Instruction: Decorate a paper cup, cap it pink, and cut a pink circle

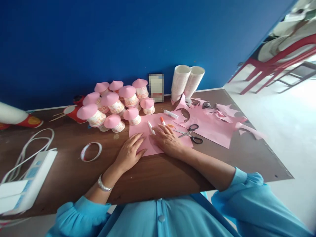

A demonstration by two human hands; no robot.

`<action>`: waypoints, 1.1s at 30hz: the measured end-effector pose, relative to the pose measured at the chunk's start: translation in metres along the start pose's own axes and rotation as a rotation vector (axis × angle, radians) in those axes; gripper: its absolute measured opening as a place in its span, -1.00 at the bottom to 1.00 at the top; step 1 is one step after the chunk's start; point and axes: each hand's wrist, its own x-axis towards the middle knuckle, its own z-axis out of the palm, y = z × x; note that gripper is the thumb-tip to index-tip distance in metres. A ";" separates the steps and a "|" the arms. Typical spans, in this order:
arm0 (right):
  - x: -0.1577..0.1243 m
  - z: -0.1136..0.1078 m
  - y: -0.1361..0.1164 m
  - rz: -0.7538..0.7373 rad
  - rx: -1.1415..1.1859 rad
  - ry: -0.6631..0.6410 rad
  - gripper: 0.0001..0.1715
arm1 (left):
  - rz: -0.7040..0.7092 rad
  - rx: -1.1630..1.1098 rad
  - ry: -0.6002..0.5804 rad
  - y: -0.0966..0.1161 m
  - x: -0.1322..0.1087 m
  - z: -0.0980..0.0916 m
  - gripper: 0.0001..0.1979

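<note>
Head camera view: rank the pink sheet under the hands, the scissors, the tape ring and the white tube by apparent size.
1. pink sheet
2. scissors
3. tape ring, close to the scissors and nearer the camera, so unsure
4. white tube

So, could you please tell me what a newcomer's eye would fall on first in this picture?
Most striking is the cluster of pink-roofed paper cups at the far left of the table, set against a deep blue wall. Next come the left hand and right hand, both resting on a pink sheet at mid-table, with black-handled scissors just right of them and two stacks of white cups behind.
</note>
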 end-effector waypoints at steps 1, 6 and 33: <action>0.001 -0.001 0.000 -0.014 -0.004 -0.004 -0.58 | 0.014 -0.001 0.005 -0.004 -0.002 0.002 -0.53; -0.004 -0.027 0.012 0.062 -0.053 0.015 -0.50 | 0.085 -0.004 0.027 -0.015 -0.003 0.009 -0.50; -0.068 -0.154 0.147 0.671 -0.263 0.167 -0.78 | 0.045 -0.007 0.040 -0.012 0.002 0.013 -0.56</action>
